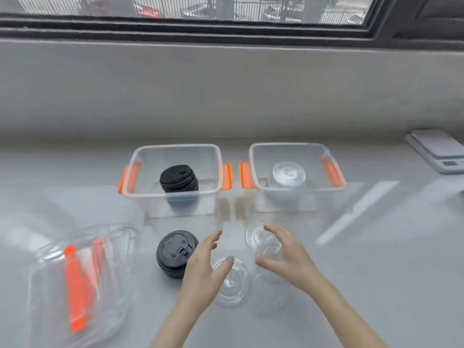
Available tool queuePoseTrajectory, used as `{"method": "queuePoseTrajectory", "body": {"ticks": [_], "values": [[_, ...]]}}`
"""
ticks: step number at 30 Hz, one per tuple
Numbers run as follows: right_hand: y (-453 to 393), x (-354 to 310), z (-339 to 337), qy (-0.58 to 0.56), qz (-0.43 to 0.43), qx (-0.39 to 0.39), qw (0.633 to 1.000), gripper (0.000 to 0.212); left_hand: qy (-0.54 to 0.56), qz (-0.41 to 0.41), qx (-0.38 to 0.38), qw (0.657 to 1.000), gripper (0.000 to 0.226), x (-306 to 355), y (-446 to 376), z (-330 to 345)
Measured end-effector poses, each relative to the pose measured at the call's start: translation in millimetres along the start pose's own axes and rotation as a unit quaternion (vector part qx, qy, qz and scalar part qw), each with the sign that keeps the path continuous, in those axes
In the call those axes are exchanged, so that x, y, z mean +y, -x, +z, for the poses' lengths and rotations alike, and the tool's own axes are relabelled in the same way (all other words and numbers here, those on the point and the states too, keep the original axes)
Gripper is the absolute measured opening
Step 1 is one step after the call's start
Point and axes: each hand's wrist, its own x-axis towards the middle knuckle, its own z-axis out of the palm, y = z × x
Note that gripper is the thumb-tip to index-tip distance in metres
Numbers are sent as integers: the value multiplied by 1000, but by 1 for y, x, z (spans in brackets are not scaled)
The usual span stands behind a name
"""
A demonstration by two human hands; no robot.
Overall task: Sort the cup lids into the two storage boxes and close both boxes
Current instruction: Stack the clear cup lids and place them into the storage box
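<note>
Meanwhile both hands were open: left hand hovered beside black lids, right hand over clear lids.

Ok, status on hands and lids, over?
Both hands open: left hand, right hand over clear lids. Black lid still out. Both boxes open. Nothing in the way.

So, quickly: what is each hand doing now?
Left hand: open, holding nothing, over a clear lid.
Right hand: open, fingers curled around another clear lid, not yet gripping.
</note>
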Motion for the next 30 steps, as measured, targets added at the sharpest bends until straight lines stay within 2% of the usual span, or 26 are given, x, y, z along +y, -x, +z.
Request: {"method": "queuePoseTrajectory", "body": {"ticks": [6,12,16,18,21,24,28,30], "values": [[12,29,18,158,57,-33,985,99,52,-81,-27,995,50,-15,7,18],[12,38,23,128,71,17,989,85,93,-112,-24,989,43,-21,10,30],[16,37,28,151,50,76,984,62,111,-121,-19,986,39,-22,12,35],[21,39,32,162,35,83,983,74,115,-120,-15,986,38,-22,14,36],[30,42,38,181,7,30,983,99,121,-119,-11,985,37,-22,15,38],[35,45,43,206,-17,38,978,98,124,-115,-10,986,34,-22,15,41],[36,35,38,139,-34,87,986,94,192,-141,-30,971,24,-16,14,41],[40,20,31,65,-53,81,993,94,295,-203,-70,931,27,-11,12,38]]}}
